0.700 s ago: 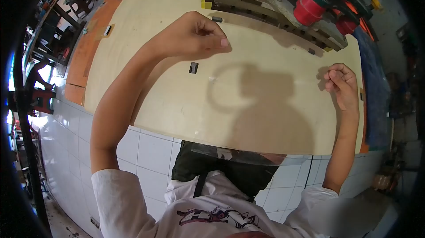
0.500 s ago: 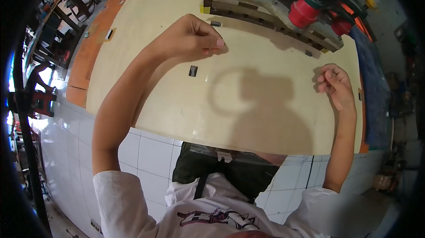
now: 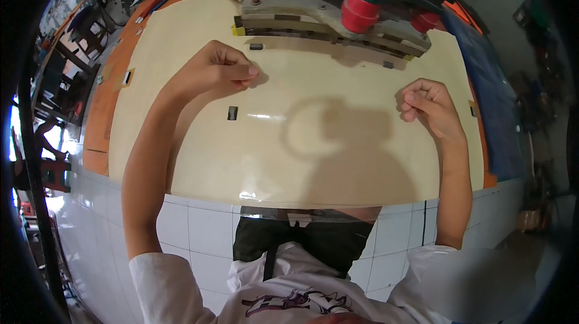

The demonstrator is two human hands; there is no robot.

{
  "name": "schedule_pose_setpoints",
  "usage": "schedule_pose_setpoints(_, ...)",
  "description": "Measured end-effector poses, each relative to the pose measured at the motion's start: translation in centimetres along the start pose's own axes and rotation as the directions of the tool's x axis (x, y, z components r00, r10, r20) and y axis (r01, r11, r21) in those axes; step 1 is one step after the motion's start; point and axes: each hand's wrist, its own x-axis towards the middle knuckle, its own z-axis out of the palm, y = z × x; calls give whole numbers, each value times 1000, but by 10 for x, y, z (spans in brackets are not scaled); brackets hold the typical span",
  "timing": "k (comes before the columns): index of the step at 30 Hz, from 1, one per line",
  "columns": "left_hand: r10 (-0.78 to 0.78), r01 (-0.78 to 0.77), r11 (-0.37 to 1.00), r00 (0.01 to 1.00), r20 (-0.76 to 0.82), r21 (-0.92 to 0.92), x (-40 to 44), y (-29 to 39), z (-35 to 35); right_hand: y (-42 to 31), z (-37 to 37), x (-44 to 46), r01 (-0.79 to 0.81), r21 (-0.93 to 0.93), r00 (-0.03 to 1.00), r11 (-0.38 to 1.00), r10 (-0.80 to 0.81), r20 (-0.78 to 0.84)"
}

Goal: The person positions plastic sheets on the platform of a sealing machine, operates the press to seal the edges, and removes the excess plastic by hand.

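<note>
My left hand (image 3: 226, 69) is closed in a pinch above the left part of a cream work surface (image 3: 199, 161). Its thumb and fingertips press together, but whatever lies between them does not show. On the right side, my right hand (image 3: 427, 104) has its fingers curled to the thumb; its hold is equally unclear. A clear plastic sheet (image 3: 304, 214) shows by its glare and by its edge overhanging the table front. Near my left hand are a small black piece (image 3: 232, 113) and another dark piece (image 3: 256, 47); a third dark piece (image 3: 388, 65) sits by the machine.
A machine with a long metal bar (image 3: 301, 24), red cylinders (image 3: 360, 12) and green arms stands across the back. Blue sheeting (image 3: 491, 98) hangs at the right edge. An orange board (image 3: 99, 125) borders the left. My lap is below the front edge.
The camera view has shifted, so the machine and surface appear further left. Both hands stay closed, the left lower in view. Brighter glare now shows on the clear plastic sheet.
</note>
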Motion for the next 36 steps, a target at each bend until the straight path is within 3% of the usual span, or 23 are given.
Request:
schedule_pose_setpoints(9, -2, 2, 1000, 999, 55, 4, 3, -4, -7, 3, -5, 1, 37, 18, 999, 999, -37, 30)
schedule_pose_setpoints(23, 47, -38, 998, 981, 186, -52, 2, -7, -10, 5, -9, 1, 36, 6, 967, 999, -37, 253)
schedule_pose_setpoints(36, 50, -53, 999, 976, 210, 9, 2, -9, -10, 5, -5, 1, 1, -51, 962, 999, 12, 272)
